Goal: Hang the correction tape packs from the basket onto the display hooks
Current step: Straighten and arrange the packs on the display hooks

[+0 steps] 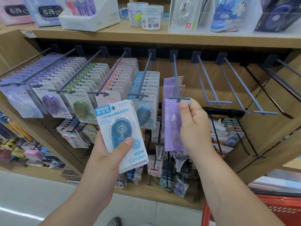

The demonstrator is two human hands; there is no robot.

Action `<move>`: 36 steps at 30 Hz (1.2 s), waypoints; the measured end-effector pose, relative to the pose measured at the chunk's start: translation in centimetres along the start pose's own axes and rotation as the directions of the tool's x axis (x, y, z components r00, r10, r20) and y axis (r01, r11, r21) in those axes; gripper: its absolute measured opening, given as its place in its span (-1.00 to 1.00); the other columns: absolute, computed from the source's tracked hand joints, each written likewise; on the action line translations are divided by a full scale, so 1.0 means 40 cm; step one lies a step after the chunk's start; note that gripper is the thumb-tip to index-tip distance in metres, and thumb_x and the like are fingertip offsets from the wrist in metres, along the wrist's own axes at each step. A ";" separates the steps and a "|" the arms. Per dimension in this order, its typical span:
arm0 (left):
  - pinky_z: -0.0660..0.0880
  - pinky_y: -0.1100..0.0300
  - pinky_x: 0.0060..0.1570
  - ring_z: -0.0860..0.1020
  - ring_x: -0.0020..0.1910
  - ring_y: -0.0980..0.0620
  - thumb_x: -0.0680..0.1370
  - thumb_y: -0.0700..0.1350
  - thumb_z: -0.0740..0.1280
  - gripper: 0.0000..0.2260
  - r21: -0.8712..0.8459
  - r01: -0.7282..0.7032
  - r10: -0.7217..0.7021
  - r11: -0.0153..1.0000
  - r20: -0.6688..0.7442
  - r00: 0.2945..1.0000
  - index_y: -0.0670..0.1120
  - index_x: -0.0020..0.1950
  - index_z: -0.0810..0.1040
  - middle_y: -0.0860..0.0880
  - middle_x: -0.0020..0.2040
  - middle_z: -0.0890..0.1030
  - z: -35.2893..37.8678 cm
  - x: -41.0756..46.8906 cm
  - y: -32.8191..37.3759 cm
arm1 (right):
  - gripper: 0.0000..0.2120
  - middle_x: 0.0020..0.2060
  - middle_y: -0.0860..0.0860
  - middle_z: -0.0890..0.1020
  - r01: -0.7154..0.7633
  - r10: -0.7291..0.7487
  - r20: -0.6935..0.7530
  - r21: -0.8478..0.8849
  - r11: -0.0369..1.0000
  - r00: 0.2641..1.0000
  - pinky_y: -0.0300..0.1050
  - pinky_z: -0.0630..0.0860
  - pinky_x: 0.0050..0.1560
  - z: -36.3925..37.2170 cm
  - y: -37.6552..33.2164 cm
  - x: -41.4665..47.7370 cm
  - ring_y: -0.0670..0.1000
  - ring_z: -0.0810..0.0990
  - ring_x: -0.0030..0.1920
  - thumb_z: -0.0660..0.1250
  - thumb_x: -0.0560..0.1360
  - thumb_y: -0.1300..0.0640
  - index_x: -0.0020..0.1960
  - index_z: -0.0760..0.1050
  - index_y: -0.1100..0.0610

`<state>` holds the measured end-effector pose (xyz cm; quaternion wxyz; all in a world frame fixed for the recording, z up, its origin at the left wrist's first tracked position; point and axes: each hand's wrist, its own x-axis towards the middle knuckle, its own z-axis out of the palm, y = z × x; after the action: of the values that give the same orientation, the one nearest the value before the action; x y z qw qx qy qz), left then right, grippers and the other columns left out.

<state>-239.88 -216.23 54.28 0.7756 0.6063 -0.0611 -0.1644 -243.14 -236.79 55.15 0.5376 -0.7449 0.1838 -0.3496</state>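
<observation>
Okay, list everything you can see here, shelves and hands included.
blue packs: at least two, stacked, in the left hand
purple pack: one, at the hook tip
hung packs: five full rows, lavender, purple, green, pink, blue, on the left hooks
purple hung packs: two, behind the held one
empty hooks: several, grey-blue, to the right
basket: one, red, bottom right
clock boxes: two, pink and blue, top shelf
jars: two, clear, top shelf
left hand: grips the blue packs
right hand: fingers pinch the purple pack's top
</observation>
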 end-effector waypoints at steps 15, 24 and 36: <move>0.68 0.16 -0.13 0.73 0.12 -0.01 0.38 -0.16 0.58 -0.43 -0.012 0.042 -0.041 0.999 0.058 0.997 0.11 0.35 0.54 0.06 0.19 0.74 -0.003 -0.002 0.002 | -0.72 -0.36 -0.02 0.49 -0.145 0.144 -0.012 -0.118 0.982 0.989 -0.16 0.34 -0.29 0.017 0.033 0.093 -0.16 0.35 -0.40 0.16 0.71 0.00 -0.06 0.56 0.07; 0.68 0.09 -0.21 0.75 0.04 -0.06 0.33 -0.12 0.48 -0.42 -0.077 0.082 -0.076 0.994 0.075 0.994 0.08 0.36 0.56 -0.01 0.17 0.75 -0.005 -0.005 0.016 | -0.87 -0.10 -0.03 0.58 -0.136 0.129 -0.155 -0.035 0.990 0.979 -0.03 0.53 -0.01 0.019 0.033 0.002 -0.05 0.55 -0.09 0.38 0.57 -0.09 -0.05 0.45 -0.09; 0.70 -0.02 -0.11 0.75 0.06 -0.13 0.27 -0.20 0.64 -0.38 0.006 0.057 -0.057 0.998 -0.010 0.998 0.02 0.27 0.52 -0.04 0.10 0.76 0.027 -0.012 -0.001 | -0.75 -0.11 0.05 0.67 -0.230 0.155 0.507 0.087 0.969 0.848 0.05 0.62 -0.05 0.035 -0.028 -0.164 0.12 0.64 -0.09 0.55 0.36 -0.18 -0.08 0.67 -0.06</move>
<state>-240.67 -217.06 54.57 0.7690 0.6111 -0.0405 -0.1831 -246.76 -231.20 53.83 0.6516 -0.7464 0.0875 -0.1029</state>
